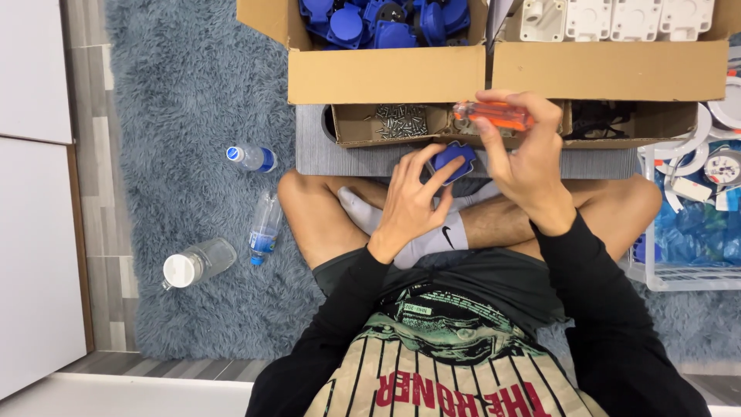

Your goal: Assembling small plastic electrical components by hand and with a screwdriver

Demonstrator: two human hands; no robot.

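1. The left hand [407, 202] holds a small blue plastic part [454, 160], with its fingers wrapped round it. The part is just above the crossed legs, in front of the small box.
2. The right hand [525, 158] is closed round a screwdriver with an orange handle [494, 114]. The screwdriver lies sideways, just above the blue part. I cannot see its tip.
3. Both arms have long black sleeves.
4. The person sits cross-legged on a fluffy grey-blue rug [193, 100]. One grey sock [432, 239] shows.
5. A flat grey pad [324, 150] lies on the rug in front of the legs.
6. On the pad sits one low cardboard box [355, 127] with a pile of small silver screws [401, 121] in it.
7. Behind it are two bigger cardboard boxes, side by side. The left one [386, 76] holds many blue parts. The right one [610, 71] holds white parts.
8. Three plastic bottles lie on the rug to the left. Two have blue labels [251, 158] [264, 228]. One is clear with a white cap [197, 264].
9. At the right edge is a clear bin [687, 274] with blue bags in it, and some white round parts [722, 166] lie above it.
10. A strip of wood floor [96, 154] runs beside the rug, next to white panels [35, 69].
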